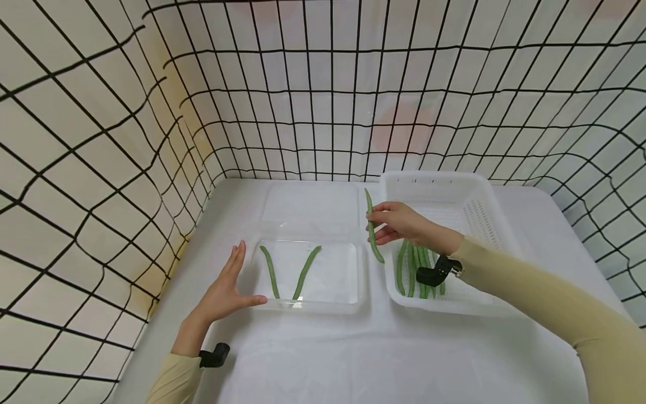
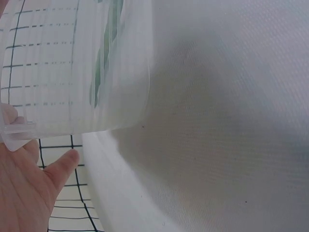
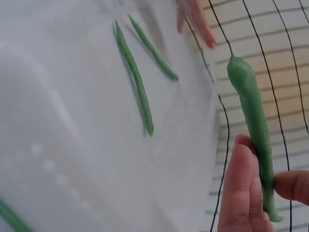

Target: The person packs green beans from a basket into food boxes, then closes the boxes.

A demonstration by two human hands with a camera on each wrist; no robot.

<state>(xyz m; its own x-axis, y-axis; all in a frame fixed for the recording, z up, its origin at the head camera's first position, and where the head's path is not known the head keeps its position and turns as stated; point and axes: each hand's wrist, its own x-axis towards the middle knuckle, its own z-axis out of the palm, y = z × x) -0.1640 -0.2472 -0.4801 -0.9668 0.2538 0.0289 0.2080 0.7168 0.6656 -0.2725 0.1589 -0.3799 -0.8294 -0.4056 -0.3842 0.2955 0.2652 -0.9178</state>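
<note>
- White tabletop [image 1: 348,359], with a fine woven texture, running out on the near side of the box
- Two pale yellow sleeves [image 1: 535,303], smooth cloth, one to each side of the box, with a black wrist device [image 1: 214,355] beyond each cuff
- Left hand [image 1: 227,292] at the near left corner of the box, fingers straight and spread, thumb along the near rim, gripping nothing
- One rectangular box [image 1: 318,307] of clear, thin-walled plastic with rounded corners
- Two slender green beans [image 1: 305,272] inside the box, apart, their near ends closer together than their far ends
- Right hand [image 1: 401,221] to the right of the box, its fingers pinching one long, slightly bumpy bean [image 3: 258,125] above the tabletop
- One white plastic basket [image 1: 479,216] with perforated walls, just right of the box
- At least five more beans [image 1: 411,269] side by side in the basket; hand, wrist and device cover some, so the full count cannot be told
- Black wavy grid [image 1: 333,92] behind and to both sides of the box, pale sheeting [image 1: 320,67] behind its open squares
</note>
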